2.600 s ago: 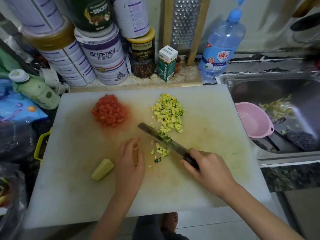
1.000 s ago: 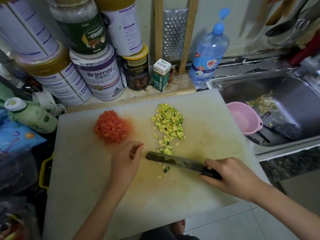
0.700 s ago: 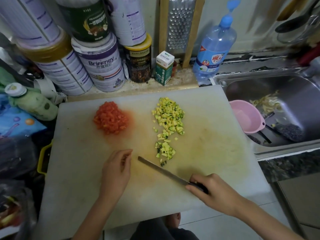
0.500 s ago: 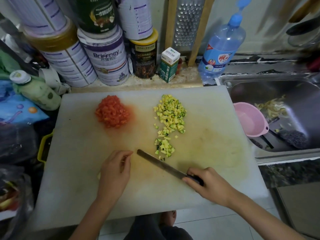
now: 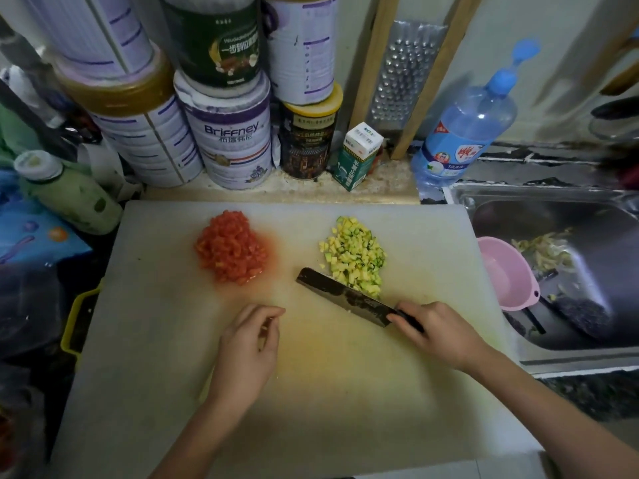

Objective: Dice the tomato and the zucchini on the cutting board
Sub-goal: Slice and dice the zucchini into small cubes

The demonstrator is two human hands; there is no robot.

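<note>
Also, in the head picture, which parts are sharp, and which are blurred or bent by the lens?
Head view: the diced tomato, diced zucchini and knife in the middle are fairly sharp; the sink at the right edge is smeared; the stacked cans lean outward from wide-angle distortion; light is dim.

A home kitchen: steel sink [image 5: 567, 209], wall-leaned grater [image 5: 403, 69], stacked tins [image 5: 228, 140] behind a cutting board [image 5: 311, 409].

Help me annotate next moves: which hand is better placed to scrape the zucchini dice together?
Likely right: the right hand grips the knife, blade against the diced zucchini; the left hand sits apart.
</note>
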